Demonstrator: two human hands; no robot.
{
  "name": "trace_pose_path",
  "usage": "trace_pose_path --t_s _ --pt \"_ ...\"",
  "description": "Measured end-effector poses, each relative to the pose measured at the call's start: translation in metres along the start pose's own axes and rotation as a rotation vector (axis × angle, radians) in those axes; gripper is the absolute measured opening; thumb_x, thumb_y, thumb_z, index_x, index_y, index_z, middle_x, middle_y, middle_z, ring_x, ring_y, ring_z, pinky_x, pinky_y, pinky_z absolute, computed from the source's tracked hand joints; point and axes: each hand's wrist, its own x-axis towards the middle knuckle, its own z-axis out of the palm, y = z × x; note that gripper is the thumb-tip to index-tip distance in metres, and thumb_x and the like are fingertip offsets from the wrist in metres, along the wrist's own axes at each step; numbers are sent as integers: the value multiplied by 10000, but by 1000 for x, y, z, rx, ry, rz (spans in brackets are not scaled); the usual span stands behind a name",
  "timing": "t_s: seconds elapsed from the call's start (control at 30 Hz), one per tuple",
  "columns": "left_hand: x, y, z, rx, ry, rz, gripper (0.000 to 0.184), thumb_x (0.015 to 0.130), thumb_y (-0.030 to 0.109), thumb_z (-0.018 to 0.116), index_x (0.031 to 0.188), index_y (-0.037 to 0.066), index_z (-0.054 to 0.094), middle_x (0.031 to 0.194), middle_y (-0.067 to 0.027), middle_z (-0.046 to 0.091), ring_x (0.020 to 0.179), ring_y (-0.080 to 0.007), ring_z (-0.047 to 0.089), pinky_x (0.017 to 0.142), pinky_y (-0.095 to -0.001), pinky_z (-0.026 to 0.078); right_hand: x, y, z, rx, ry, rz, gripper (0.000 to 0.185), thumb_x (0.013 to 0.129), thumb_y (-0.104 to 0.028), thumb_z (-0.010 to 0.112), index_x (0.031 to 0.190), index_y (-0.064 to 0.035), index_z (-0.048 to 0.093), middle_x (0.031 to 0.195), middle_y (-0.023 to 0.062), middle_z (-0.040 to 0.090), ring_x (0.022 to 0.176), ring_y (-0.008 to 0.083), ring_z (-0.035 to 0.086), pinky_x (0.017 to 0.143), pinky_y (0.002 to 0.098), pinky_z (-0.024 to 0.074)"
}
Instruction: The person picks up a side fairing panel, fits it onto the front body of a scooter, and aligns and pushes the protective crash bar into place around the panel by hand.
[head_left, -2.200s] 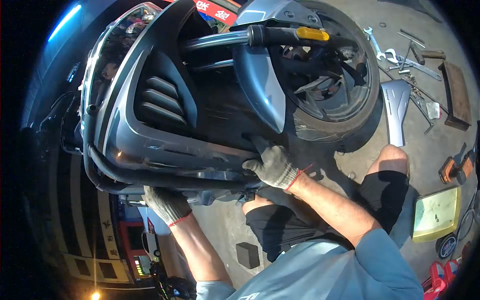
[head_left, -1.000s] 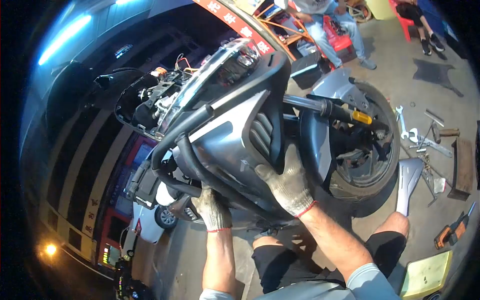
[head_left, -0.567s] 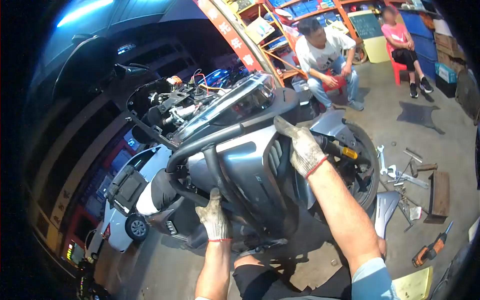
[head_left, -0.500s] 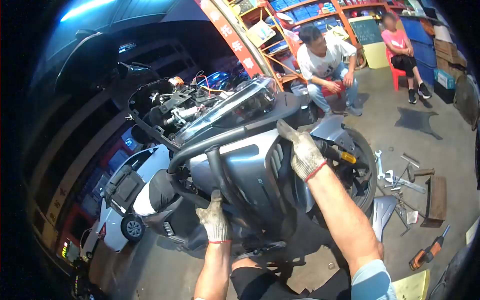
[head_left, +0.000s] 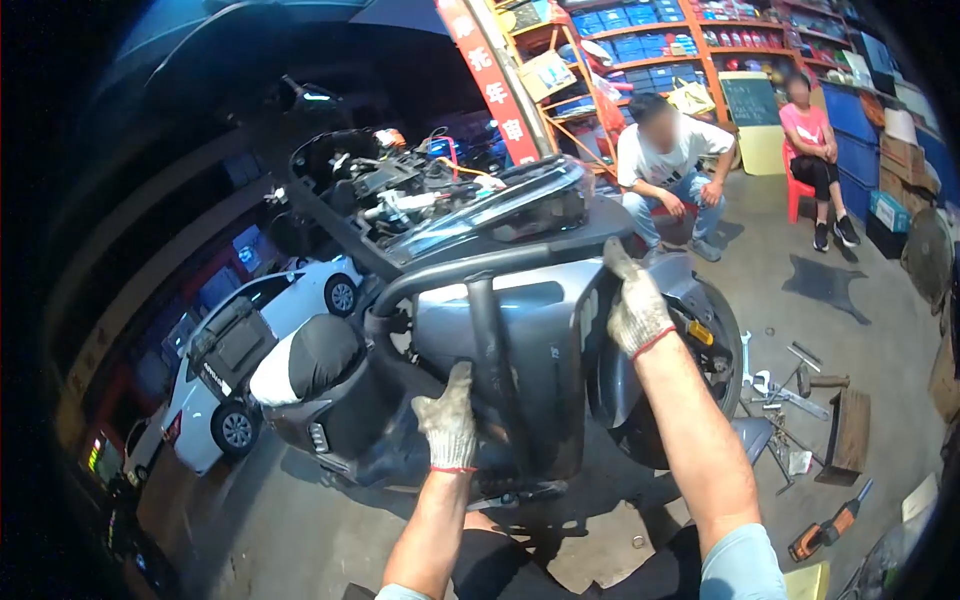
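Observation:
A scooter with grey bodywork and exposed wiring at its front leans across the middle of the view. A black tubular crash bar runs along its side panel. My left hand, in a dirty white knit glove, is closed at the bar's lower rear part, thumb upward; its other fingers are partly hidden. Similarly gloved, my right hand closes round the bar's front end beside the panel edge, above the front wheel. Its fingertips are hidden behind the bodywork. A yellow-handled tool sits near the wheel.
Wrenches, a hammer, a wooden box and an orange-black power tool lie on the floor at right. Two people sit near the shelves. A white car stands at left.
The view has shifted, so the scooter appears farther right in the frame, tilted slightly differently. Both hands stay at much the same places on the crash bar.

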Motion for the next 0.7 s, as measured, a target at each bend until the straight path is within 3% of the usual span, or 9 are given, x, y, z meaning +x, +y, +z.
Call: trace_pose_path --t_s 0.03,0.1,0.2,0.3,0.37,0.53,0.6,0.67,0.7 --pt "-9 12 -5 85 -27 16 881 627 546 800 1061 -151 477 980 -287 612 889 -303 624 754 -403 510 5 1 -6 29 -31 42 381 836 -301 712 1074 -17 623 981 93 646 827 222 603 761 377 504" --pt "-17 23 -10 75 -40 22 830 644 505 793 1024 -169 493 972 -281 618 886 -304 625 783 -384 505 7 3 -3 63 -14 48 362 843 -307 701 1056 -26 621 936 99 656 755 241 629 669 391 538" --pt "-30 47 -24 4 -186 -54 710 680 425 785 984 -163 529 935 -252 630 873 -274 633 778 -362 507 8 3 -2 22 25 10 307 847 -281 699 1021 -44 612 914 92 660 775 239 642 686 390 542" --pt "-16 27 -22 54 -106 23 648 697 386 784 979 -147 545 883 -208 644 845 -245 632 752 -352 507 -3 -1 7 -32 38 -3 275 840 -265 711 1009 -78 601 893 65 646 742 217 632 632 384 536" --pt "-16 29 -29 -146 -309 159 571 720 355 777 1006 -94 569 891 -161 653 824 -224 623 743 -338 500 -9 -4 8 -79 4 -3 218 819 -257 739 926 -120 607 820 22 616 703 174 608 551 364 514" --pt "-7 22 -43 -25 -311 64 468 764 289 735 1097 -2 584 995 -133 635 872 -206 597 782 -334 480 -6 -2 16 -50 99 -77 244 827 -264 730 980 -135 590 830 2 593 681 158 583 528 349 496" --pt "0 15 -49 -191 -344 367 530 774 285 715 1167 -24 540 1022 -146 615 902 -209 584 811 -347 471 -11 -8 11 -347 103 -55 281 858 -321 685 1028 -120 584 876 17 604 734 170 578 615 354 496" --pt "7 8 -49 -137 -138 547 501 821 215 627 1224 -41 478 1064 -128 564 980 -235 532 892 -327 423 -3 -12 2 -772 125 -300 446 860 -420 652 1132 -76 571 1004 47 602 854 181 547 811 337 446" --pt "9 11 -50 -145 -87 612 521 807 192 637 1245 -33 466 1101 -136 548 1009 -245 524 916 -340 416 6 -12 -7 -948 181 -427 474 857 -425 654 1152 -65 563 1027 62 595 875 185 546 819 328 448"
